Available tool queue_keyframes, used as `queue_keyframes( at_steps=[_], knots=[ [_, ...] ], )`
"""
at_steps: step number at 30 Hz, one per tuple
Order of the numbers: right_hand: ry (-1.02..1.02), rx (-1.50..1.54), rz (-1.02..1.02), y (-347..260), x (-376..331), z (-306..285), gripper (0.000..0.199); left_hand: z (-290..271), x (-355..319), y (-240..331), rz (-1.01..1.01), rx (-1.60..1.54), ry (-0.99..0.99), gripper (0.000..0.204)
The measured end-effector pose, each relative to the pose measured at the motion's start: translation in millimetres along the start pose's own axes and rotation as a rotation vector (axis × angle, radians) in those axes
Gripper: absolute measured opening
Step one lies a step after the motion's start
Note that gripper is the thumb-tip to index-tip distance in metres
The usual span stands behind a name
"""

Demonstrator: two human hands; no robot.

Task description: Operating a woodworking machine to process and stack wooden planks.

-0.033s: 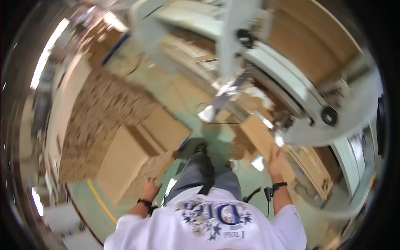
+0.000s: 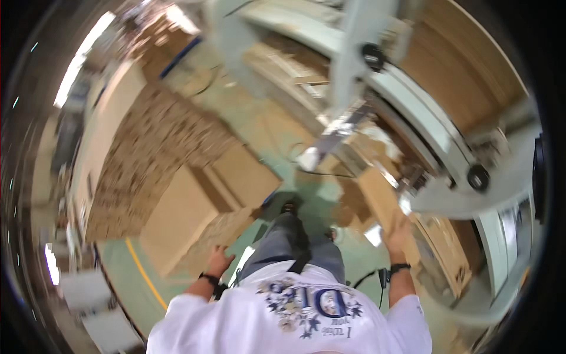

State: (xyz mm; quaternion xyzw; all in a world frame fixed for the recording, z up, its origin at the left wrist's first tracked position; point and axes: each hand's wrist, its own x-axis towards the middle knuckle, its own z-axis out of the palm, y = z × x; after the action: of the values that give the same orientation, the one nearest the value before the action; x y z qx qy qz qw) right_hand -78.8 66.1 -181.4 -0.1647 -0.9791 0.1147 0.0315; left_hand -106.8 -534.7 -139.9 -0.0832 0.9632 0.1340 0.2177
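My right hand (image 2: 400, 237), smeared by motion, is on a narrow tan board (image 2: 377, 193) and appears to grip it by its near part. The board stands out at an angle beside the grey machine (image 2: 448, 200). My left hand (image 2: 219, 259) holds nothing, its fingers apart. It hangs close to a stack of tan boards (image 2: 177, 218) on my left, and I cannot tell whether it touches them.
Behind the near stack lies a large pile of boards (image 2: 153, 135) with rough brown edges. Black round knobs (image 2: 478, 177) sit on the machine's rail. A yellow line (image 2: 144, 274) runs along the green floor at left. More tan panels (image 2: 445, 248) lean at right.
The view has shifted a little, so the surroundings sit slightly further right. My right hand is still at the tan board, and my left hand remains empty near the stack.
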Motion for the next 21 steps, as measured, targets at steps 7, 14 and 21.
queue_keyframes(
  at_steps=[7, 14, 21],
  knots=[
    [-0.024, -0.018, 0.122, -17, -7, 2, 0.095, 22, 15, -31, -0.195, -0.071, -0.186, 0.049],
    [-0.312, 0.553, 0.021, -164, 14, -21, 0.1, 36, 95, -39, -0.191, -0.563, -0.2, 0.049],
    [-1.047, 1.068, -0.022, -394, 136, 103, 0.081, 120, 179, -3, -0.454, -1.653, -0.667, 0.031]
  ],
)
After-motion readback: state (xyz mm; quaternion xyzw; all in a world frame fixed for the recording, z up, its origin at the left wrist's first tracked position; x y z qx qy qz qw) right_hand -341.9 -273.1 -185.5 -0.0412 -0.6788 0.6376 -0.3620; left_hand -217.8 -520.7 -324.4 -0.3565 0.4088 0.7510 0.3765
